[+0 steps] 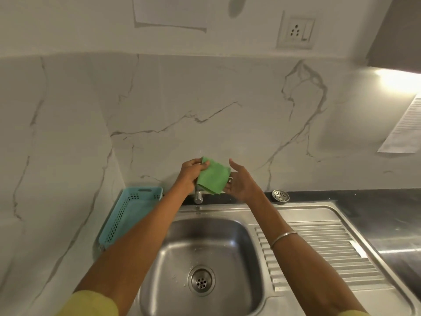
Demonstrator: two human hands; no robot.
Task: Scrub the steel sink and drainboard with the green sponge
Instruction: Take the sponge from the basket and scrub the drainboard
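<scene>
Green sponge (pixel 213 177) held up above the tap, scrubbing apparently not begun.
The left hand (pixel 190 173) pinched its upper corner; the right hand (pixel 239 181), fingers spread, touched its edge. Sink (pixel 239 258) and drainboard (pixel 323 245) below awaited scrubbing.

A dark counter (pixel 376 199) is seen along the marble wall, with a steel sink (pixel 227 236) set into it. A ribbed drainboard (pixel 323 247) is joined to the basin's right side. A loose round strainer (pixel 280 196) is laid on the counter behind the drainboard, and a turquoise perforated basket (pixel 127 215) is propped at a tilt left of the basin
</scene>
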